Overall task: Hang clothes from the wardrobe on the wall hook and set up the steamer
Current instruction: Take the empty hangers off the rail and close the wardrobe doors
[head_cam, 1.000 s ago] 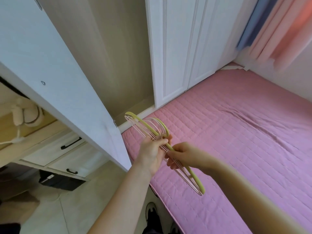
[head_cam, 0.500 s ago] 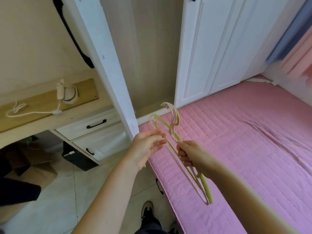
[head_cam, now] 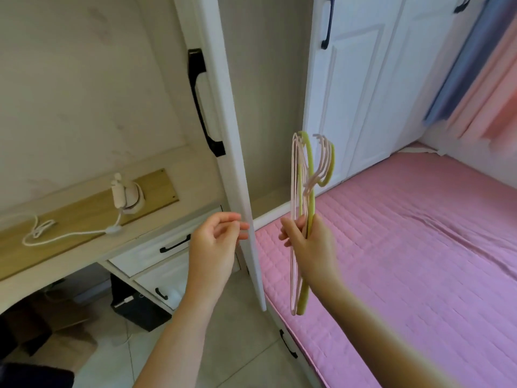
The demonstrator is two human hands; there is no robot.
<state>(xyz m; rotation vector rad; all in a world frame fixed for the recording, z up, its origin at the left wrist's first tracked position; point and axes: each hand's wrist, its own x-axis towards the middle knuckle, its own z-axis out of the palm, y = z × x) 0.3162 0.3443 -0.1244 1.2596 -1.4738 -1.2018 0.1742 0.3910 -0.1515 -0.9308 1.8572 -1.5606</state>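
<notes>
Pale walls and white wardrobe doors fill the upper frame, with a pink quilted bed [head_cam: 419, 247] along the right side and a wooden-topped desk [head_cam: 70, 242] at the left. One wardrobe door [head_cam: 237, 163] stands open edge-on through the middle of the picture, its black handle facing left; what shows of the wardrobe interior beyond it holds no clothes, and its upper part is out of view.

At centre right, the right hand [head_cam: 313, 247] has its grip clamped round a bunch of empty hangers [head_cam: 303, 197], several pale pink and one yellow-green, held upright with the hooks near the top. The left hand [head_cam: 215, 247] hovers just left of the door's edge, fingers loosely curled and holding nothing, fingertips close to the door but not clearly touching it. On the desk a small white appliance [head_cam: 123, 196] with a trailing white cord [head_cam: 56, 233] sits at centre left; whether it is the steamer I cannot tell.

Risks from here: the thin hangers are stacked loosely, so one could slide out of the bunch or the hooks could tangle if the hold slackens. Swinging the bunch near the door edge could snag a hook. The looped cord could also drag the appliance off if it is caught.
</notes>
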